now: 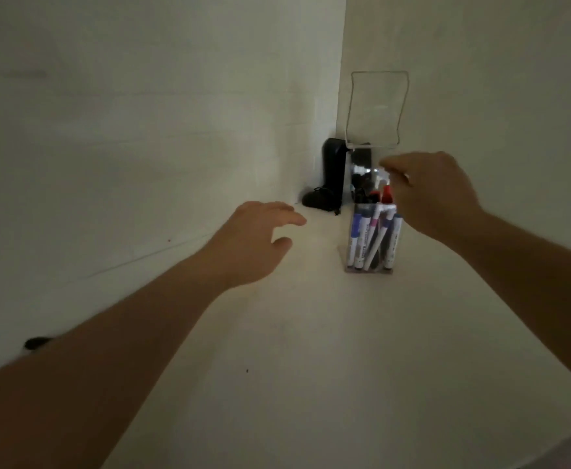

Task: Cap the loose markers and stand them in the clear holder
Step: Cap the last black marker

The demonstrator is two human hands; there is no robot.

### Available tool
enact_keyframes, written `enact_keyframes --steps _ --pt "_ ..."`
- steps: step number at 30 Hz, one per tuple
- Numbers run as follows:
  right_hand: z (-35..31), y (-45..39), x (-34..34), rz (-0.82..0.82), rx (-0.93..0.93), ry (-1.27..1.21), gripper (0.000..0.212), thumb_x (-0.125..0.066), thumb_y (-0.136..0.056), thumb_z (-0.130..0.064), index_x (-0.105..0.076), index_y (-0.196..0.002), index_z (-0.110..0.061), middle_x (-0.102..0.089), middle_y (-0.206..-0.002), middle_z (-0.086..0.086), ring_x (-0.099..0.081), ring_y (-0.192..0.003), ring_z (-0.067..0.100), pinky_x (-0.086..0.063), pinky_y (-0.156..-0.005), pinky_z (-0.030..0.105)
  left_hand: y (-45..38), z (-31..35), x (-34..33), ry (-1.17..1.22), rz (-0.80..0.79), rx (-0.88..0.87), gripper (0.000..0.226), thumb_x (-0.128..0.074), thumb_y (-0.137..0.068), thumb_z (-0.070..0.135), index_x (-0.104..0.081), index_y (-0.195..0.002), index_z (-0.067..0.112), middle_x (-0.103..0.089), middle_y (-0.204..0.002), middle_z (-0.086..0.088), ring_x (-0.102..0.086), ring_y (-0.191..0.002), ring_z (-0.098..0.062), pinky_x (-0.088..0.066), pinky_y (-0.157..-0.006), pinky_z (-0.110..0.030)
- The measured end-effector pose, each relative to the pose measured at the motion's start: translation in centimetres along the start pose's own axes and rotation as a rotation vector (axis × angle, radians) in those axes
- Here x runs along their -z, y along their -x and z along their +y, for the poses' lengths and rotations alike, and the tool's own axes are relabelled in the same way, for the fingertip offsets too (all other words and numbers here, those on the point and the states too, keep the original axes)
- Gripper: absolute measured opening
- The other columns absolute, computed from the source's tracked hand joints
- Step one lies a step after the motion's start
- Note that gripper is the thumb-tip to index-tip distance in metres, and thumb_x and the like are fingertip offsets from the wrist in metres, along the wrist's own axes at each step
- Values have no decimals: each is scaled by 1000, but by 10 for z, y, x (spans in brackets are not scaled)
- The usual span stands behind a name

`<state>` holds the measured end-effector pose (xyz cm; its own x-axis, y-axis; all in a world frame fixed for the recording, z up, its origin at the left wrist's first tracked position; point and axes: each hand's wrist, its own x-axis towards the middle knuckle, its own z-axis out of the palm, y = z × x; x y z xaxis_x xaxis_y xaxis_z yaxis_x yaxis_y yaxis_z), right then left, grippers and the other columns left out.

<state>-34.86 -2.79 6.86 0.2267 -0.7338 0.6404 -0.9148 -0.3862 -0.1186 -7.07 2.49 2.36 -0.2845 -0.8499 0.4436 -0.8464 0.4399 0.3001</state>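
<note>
A clear square holder (371, 262) stands on the white table near the back corner. Several white-barrelled markers (362, 236) with blue, pink and black labels stand in it, and a red cap (386, 195) sticks up at the top. My right hand (436, 194) hovers just above and to the right of the holder, its fingers loosely curled over the marker tops; nothing shows in it. My left hand (257, 242) hangs over the table left of the holder with relaxed fingers, empty.
A black upright device (333, 170) and a small black pouch (319, 199) sit in the wall corner behind the holder. A clear acrylic sign stand (375, 110) stands behind them. A dark object (35, 342) lies at the table's left edge.
</note>
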Motion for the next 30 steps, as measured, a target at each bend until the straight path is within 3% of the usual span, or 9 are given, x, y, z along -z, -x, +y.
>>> enact_keyframes --steps 3,7,12,16,20,23,26,28,30 --pt "-46 8 -13 102 152 -112 28 -51 -96 -18 -72 -114 -21 -66 -109 4 -61 -99 25 -47 -89 34 25 -40 45 -16 60 173 28 -62 -95 22 -72 -113 41 -65 -122 15 -58 -111 -7 -36 -93 -17" --pt "-145 48 -40 -97 435 -275 23 -60 -93 -23 -72 -111 -29 -64 -103 -8 -57 -91 12 -51 -81 32 65 -101 96 51 129 432 22 -63 -95 28 -74 -107 41 -66 -112 10 -61 -79 -3 -44 -71 -19" --pt "-258 81 -73 -482 523 -418 46 -49 -89 -66 -61 -125 -41 -55 -104 -19 -51 -95 5 -50 -85 32 112 -156 132 143 157 583 19 -63 -96 25 -74 -104 38 -70 -103 15 -64 -92 1 -46 -68 -17" --pt "-306 93 -93 -685 526 -421 59 -54 -80 -78 -56 -126 -40 -49 -103 -16 -49 -90 6 -47 -78 31 140 -179 138 172 166 619 20 -63 -96 20 -76 -106 32 -72 -105 13 -64 -95 1 -47 -71 -17" --pt "-312 87 -110 -678 581 -315 33 -47 -96 -55 -61 -103 -25 -55 -97 -3 -56 -89 18 -43 -70 33 157 -195 139 228 -78 656 19 -64 -97 17 -75 -107 28 -76 -102 8 -66 -86 -6 -47 -72 -20" --pt "-285 69 -119 -638 480 -220 28 -39 -102 -44 -55 -100 -22 -59 -101 5 -56 -91 25 -42 -73 36 169 -198 145 223 -413 625 19 -73 -91 23 -75 -104 37 -74 -98 14 -64 -84 -7 -48 -75 -24" --pt "-246 52 -123 -618 326 -143 25 -36 -104 -44 -52 -101 -25 -58 -98 1 -55 -85 22 -45 -72 37 172 -189 139 19 -675 584 28 -87 -75 27 -75 -95 43 -71 -91 19 -66 -79 0 -53 -77 -22" --pt "-224 47 -124 -578 260 -143 22 -35 -104 -44 -51 -103 -28 -58 -91 -3 -55 -76 16 -48 -68 36 161 -180 130 -57 -619 521 23 -87 -75 27 -76 -89 41 -73 -83 20 -65 -73 2 -50 -74 -18" --pt "-206 47 -123 -502 205 -184 18 -36 -104 -41 -48 -101 -28 -57 -82 -6 -53 -69 13 -47 -61 35 147 -173 115 24 -437 450 20 -83 -80 26 -76 -93 39 -74 -84 19 -65 -71 2 -49 -71 -14"
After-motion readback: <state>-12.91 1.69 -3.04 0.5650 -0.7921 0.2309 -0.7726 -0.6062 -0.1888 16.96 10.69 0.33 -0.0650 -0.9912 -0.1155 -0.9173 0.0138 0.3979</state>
